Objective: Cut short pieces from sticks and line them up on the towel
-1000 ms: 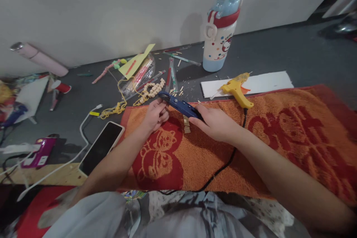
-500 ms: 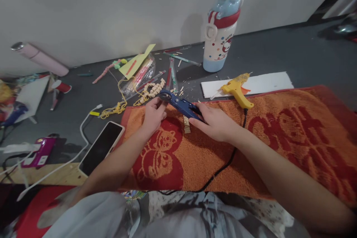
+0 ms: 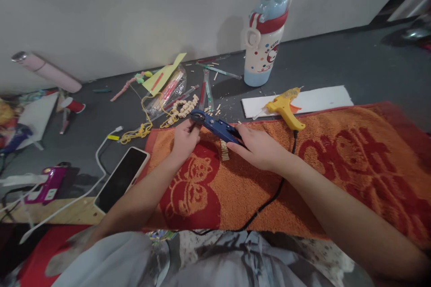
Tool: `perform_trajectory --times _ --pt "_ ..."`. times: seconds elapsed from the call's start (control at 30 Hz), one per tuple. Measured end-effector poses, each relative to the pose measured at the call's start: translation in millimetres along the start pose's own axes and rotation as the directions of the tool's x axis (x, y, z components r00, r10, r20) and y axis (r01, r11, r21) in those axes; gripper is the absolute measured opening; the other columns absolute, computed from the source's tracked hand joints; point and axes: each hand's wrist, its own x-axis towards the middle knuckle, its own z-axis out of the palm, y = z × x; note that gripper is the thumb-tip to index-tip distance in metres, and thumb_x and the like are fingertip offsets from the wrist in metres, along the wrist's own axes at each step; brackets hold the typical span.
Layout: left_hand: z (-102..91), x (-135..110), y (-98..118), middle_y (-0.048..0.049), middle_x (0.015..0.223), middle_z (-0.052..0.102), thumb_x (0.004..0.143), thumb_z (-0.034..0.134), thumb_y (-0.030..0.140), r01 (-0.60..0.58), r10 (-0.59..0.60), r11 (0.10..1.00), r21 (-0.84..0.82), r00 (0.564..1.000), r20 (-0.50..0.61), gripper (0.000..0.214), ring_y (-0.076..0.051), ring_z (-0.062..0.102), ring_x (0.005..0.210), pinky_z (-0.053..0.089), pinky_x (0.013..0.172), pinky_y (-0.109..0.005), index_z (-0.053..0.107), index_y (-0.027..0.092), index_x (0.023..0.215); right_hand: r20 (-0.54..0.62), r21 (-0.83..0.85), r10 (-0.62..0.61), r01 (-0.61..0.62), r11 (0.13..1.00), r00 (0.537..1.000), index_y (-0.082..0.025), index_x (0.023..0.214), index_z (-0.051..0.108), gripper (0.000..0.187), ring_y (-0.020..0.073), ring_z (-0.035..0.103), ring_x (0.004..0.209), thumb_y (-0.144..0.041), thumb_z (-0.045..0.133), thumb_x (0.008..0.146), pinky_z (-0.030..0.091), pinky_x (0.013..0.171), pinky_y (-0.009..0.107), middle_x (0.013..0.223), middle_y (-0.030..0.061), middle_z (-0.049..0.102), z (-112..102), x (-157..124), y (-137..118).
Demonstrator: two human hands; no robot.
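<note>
My right hand (image 3: 261,149) is closed round the handles of a blue pliers-like tool (image 3: 220,131), whose rounded head points up and to the left. Right beside that head, my left hand (image 3: 186,138) has its thumb and fingers pinched together. Whatever they grip there, if anything, is hidden by the fingers and the tool. Short pale wooden stick pieces (image 3: 225,151) lie in a row on the orange and red towel (image 3: 256,193), partly under the tool. Beyond my left hand is a bunch of small pale wooden pieces (image 3: 184,108) beside yellow string (image 3: 139,131).
A yellow glue gun (image 3: 285,106) lies over a white board (image 3: 323,100), its black cord crossing the towel. Behind stands a bottle (image 3: 264,49). To the left are a phone (image 3: 121,179), a white cable (image 3: 100,161), a purple power strip (image 3: 52,183) and a pink flask (image 3: 50,71).
The tool's head has tilted slightly and shifted a little down and left beside my left fingers. Both hands keep nearly the same place; the whole view has shifted slightly.
</note>
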Motion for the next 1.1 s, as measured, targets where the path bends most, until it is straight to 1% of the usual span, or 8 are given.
perform_trajectory --times 0.2,0.4,0.5,0.67,0.8,0.9,1.0,1.1 --pt "1.1 -1.5 3.1 0.0080 0.047 0.028 0.075 0.058 0.029 -0.011 0.012 0.999 0.047 1.000 -0.007 0.016 -0.003 0.023 0.036 0.016 0.039 -0.019 0.052 0.018 0.065 0.023 -0.045 0.021 -0.020 0.999 1.000 -0.010 0.120 0.044 0.046 0.0279 0.065 0.089 -0.045 0.035 0.092 0.041 0.069 0.030 0.102 0.0154 0.066 -3.1 -1.2 -3.3" --pt "-0.8 -0.2 -0.3 0.0070 0.048 0.033 0.073 0.059 0.025 -0.016 0.016 0.996 0.088 1.000 -0.003 0.012 -0.003 0.025 0.038 0.018 0.040 -0.018 0.053 0.017 0.065 0.034 -0.097 0.027 -0.024 0.995 0.999 -0.011 0.117 0.046 0.046 0.0268 0.065 0.081 -0.047 0.034 0.092 0.039 0.063 0.029 0.094 0.0145 0.068 -5.2 -2.6 -5.9" --pt "-1.3 0.0 -0.8 0.0070 0.048 0.033 0.073 0.059 0.024 -0.015 0.015 0.997 0.072 1.000 0.010 0.013 -0.003 0.025 0.038 0.018 0.040 -0.018 0.053 0.017 0.064 0.033 -0.126 0.020 -0.016 0.992 0.999 -0.011 0.117 0.047 0.047 0.0265 0.065 0.079 -0.048 0.032 0.092 0.039 0.061 0.029 0.092 0.0136 0.068 -5.1 -3.0 -6.9" --pt "-0.3 -1.3 2.5 0.0080 0.047 0.027 0.072 0.058 0.021 0.026 -0.026 0.999 0.018 0.999 0.017 0.015 -0.003 0.024 0.037 0.017 0.039 -0.018 0.049 0.018 0.061 0.008 -0.167 0.005 -0.004 0.986 1.000 -0.009 0.120 0.046 0.048 0.0264 0.066 0.077 -0.046 0.032 0.092 0.039 0.061 0.030 0.091 0.0154 0.068 -4.2 -2.8 -7.3" --pt "-0.7 -1.7 3.1 0.0080 0.048 0.028 0.072 0.057 0.020 0.027 -0.028 0.999 0.030 0.999 0.029 0.012 -0.003 0.025 0.036 0.017 0.038 -0.017 0.050 0.018 0.063 0.010 -0.168 0.006 -0.005 0.986 1.000 -0.008 0.119 0.048 0.049 0.0279 0.066 0.077 -0.046 0.033 0.092 0.039 0.060 0.031 0.091 0.0156 0.069 -5.2 -2.0 -6.6" --pt "-1.7 -1.4 2.9 0.0079 0.048 0.029 0.073 0.054 0.019 0.038 -0.039 0.999 0.023 0.998 0.048 0.007 -0.003 0.026 0.036 0.017 0.038 -0.017 0.052 0.017 0.066 0.023 -0.138 0.008 -0.005 0.990 1.000 -0.008 0.118 0.049 0.048 0.0284 0.066 0.082 -0.046 0.034 0.092 0.040 0.064 0.031 0.093 0.0155 0.069 -7.4 -1.5 -5.6" --pt "-2.1 -0.8 3.3 0.0078 0.049 0.029 0.072 0.054 0.017 0.047 -0.045 0.999 -0.024 0.996 0.073 0.005 -0.003 0.025 0.036 0.018 0.037 -0.017 0.053 0.016 0.068 0.042 -0.091 0.008 -0.004 0.996 0.999 -0.010 0.118 0.050 0.046 0.0280 0.066 0.085 -0.045 0.035 0.092 0.041 0.066 0.031 0.096 0.0146 0.069 -8.9 -1.2 -4.0" --pt "-1.5 -0.2 4.0 0.0074 0.051 0.033 0.071 0.058 0.019 0.074 -0.068 0.994 -0.084 0.995 0.073 0.004 -0.002 0.022 0.036 0.016 0.037 -0.017 0.056 0.016 0.072 0.036 -0.051 0.012 -0.010 0.999 0.999 -0.011 0.120 0.049 0.047 0.0282 0.065 0.088 -0.046 0.036 0.091 0.042 0.069 0.031 0.100 0.0144 0.068 -7.5 -0.9 -1.9"
